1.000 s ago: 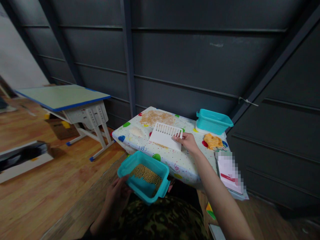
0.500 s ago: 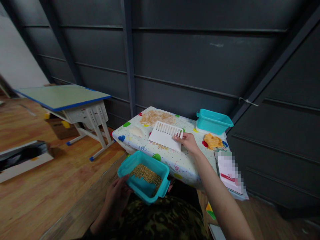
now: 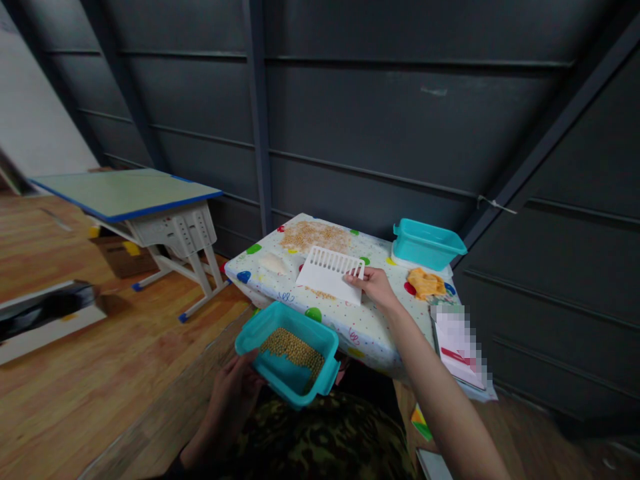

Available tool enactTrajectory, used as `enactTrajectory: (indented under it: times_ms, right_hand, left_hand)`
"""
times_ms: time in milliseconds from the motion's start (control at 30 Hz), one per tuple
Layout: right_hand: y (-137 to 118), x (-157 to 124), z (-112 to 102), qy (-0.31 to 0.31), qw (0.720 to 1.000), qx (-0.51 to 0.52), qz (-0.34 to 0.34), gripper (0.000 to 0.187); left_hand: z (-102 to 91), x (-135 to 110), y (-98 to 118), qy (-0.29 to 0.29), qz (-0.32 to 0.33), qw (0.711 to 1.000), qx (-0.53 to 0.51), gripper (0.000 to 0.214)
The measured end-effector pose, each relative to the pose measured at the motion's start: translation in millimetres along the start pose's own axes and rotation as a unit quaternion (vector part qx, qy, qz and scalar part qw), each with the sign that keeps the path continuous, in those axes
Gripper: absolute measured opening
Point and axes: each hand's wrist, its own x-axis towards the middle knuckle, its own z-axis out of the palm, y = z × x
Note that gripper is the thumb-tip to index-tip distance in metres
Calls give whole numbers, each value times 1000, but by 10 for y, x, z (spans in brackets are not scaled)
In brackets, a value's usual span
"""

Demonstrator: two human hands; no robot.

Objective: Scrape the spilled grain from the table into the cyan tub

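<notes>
My right hand (image 3: 374,285) is closed on the right end of a white slotted scraper (image 3: 327,277), a flat plate with a row of slots along its far edge. The scraper is tilted over the table, with some soybeans (image 3: 320,293) by its near edge. Behind it lies a wide spread of soybeans mixed with finer grains (image 3: 315,235). A small pale heap of grains or powder (image 3: 273,263) is to the left. My left hand (image 3: 239,377) grips the near-left rim of a teal bin (image 3: 280,313), which is at the table's front edge and partly filled with soybeans.
The table has a balloon-patterned cloth (image 3: 270,283). A second teal bin (image 3: 429,243) stands at the back right, an orange cloth (image 3: 425,283) in front of it. A clipboard (image 3: 457,353) lies at the right edge. A school desk (image 3: 130,190) stands left; a dark panelled wall (image 3: 375,133) rises behind.
The scraper has shifted slightly toward me and tilted, showing more of the soybeans at its near edge. My left hand and the bin have stayed in place.
</notes>
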Motion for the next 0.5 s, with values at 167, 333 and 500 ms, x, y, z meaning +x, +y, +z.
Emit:
enactTrajectory:
  times_ms: [167,333,500]
  right_hand:
    - [13,-13,-3,-3,1000,7,-9,54]
    - [55,-4,-6,-6,1000,-10,-13,54]
    - [62,-3,-3,-7,1000,-7,-6,54]
  left_hand:
    - [25,-14,-1,6,4,1000,-8,34]
    - [29,-25,2,-4,12,1000,-4,41]
    - [35,-31,19,11,7,1000,10,41]
